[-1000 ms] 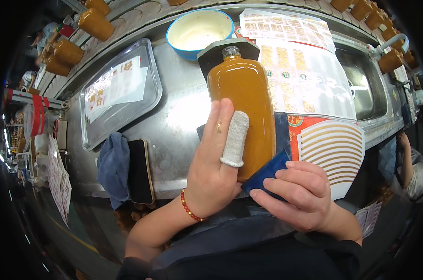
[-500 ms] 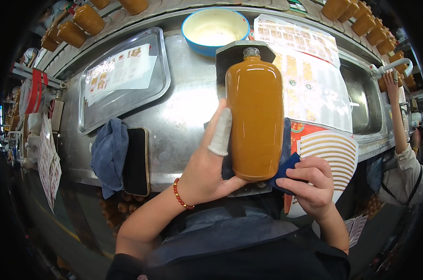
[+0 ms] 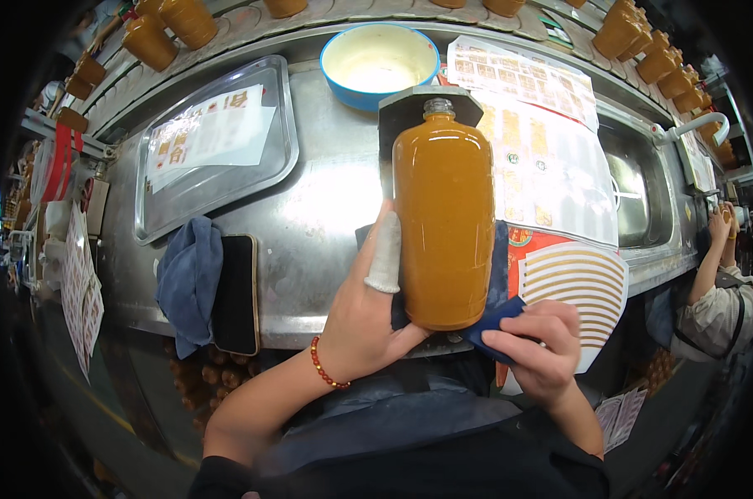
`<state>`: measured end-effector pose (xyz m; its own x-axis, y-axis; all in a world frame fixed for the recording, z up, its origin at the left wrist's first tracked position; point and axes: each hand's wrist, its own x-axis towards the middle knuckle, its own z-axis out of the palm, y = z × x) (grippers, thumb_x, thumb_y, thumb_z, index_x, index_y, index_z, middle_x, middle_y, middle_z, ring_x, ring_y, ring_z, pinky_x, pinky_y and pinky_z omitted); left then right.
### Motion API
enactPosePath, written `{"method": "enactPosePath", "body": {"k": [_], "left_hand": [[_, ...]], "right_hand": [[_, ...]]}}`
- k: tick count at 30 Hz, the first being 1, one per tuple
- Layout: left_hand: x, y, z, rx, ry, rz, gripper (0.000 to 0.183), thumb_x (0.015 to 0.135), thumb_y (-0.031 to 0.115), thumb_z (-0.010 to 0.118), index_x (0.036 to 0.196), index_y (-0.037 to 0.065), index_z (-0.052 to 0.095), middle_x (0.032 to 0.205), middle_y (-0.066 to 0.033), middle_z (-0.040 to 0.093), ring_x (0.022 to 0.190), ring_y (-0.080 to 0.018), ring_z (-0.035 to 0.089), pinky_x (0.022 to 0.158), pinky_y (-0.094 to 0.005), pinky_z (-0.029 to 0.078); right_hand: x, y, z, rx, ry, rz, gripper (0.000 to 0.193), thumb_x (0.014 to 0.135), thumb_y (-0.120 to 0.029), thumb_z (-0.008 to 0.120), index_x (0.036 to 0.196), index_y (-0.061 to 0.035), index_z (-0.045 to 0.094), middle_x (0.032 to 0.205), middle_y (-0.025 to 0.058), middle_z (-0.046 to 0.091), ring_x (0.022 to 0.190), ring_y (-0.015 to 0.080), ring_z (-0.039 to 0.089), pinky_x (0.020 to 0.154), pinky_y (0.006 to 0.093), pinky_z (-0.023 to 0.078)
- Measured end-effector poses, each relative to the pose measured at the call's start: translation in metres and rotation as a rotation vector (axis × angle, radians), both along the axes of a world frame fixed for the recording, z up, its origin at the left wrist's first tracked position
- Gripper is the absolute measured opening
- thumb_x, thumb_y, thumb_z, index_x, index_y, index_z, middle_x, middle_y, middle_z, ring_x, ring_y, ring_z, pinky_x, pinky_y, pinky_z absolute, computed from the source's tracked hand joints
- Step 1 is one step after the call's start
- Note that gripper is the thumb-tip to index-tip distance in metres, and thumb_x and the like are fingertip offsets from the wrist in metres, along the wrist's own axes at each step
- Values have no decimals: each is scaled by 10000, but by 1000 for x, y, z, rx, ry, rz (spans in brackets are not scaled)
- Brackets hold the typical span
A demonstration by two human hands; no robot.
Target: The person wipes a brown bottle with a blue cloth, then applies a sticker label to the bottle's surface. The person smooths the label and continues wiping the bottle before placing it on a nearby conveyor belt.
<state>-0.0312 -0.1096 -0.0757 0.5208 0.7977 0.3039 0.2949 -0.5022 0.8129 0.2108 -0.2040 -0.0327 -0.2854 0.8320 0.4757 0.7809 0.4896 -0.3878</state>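
Observation:
A glossy amber-brown bottle (image 3: 444, 224) with a bare glass neck lies with its neck pointing away from me, against a dark angular block (image 3: 393, 125). My left hand (image 3: 355, 324) holds it by the lower left side, thumb at the base and fingers along the side; a white cover sleeves one finger. Between the fingers and thumb of my right hand (image 3: 538, 349) is a flat dark blue piece (image 3: 497, 320), close to the bottle's lower right corner. Whether this piece touches the bottle, I cannot tell. Dark blue cloth (image 3: 499, 262) shows beside the bottle.
Decal sheets (image 3: 543, 158) and a sheet of curved gold strips (image 3: 576, 291) lie right of the bottle, before a sink (image 3: 638, 191). Leftward are a metal tray (image 3: 289, 150), a blue rag (image 3: 189, 279) and a phone (image 3: 237, 291). A blue-rimmed bowl (image 3: 335, 79) stands behind.
The view has shifted slightly. Both hands keep their grips, with the bottle in much the same place. Bottles along the back line have moved right; the co-worker's raised arm at right has come down.

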Motion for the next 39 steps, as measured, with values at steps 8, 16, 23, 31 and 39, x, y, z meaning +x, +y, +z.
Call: {"method": "enactPosePath", "body": {"k": [8,16,23,31,39], "left_hand": [[3,-1,-2,19,18,39,1161,765,279,920,1612,-63,203,1647,-348,219,1515,-513,293,1223,-500,326],[15,-6,27,269,176,146,1033,788,189,865,1605,-34,273,1656,-347,210,1535,-544,224,1222,-544,318],[30,7,6,263,42,41,1127,767,158,887,1637,-28,195,1673,-355,148,1541,-527,227,1241,-504,299],[24,11,-5,90,18,-57,1304,768,276,932,1644,-44,20,1678,-355,105,1555,-489,224,1250,-484,270],[45,-6,31,289,174,19,1156,782,261,921,1624,-60,197,1672,-337,174,1549,-502,234,1245,-504,276]], "right_hand": [[-8,5,-1,44,-27,16,356,656,-87,749,991,-161,843,984,7,683,915,229,591,808,343,538],[-21,0,24,-190,303,-122,343,729,-12,839,1061,-53,763,857,65,678,757,242,604,686,319,502],[-22,-4,-12,-467,784,-288,194,889,-10,763,1054,-2,662,867,69,638,741,130,585,672,261,471],[-8,-10,-12,-743,1178,-469,131,980,-34,694,1090,7,637,901,-10,664,795,36,578,722,200,485],[-1,-9,20,-612,942,-313,169,914,-35,760,1056,10,679,917,36,652,804,82,602,696,234,474]]}}
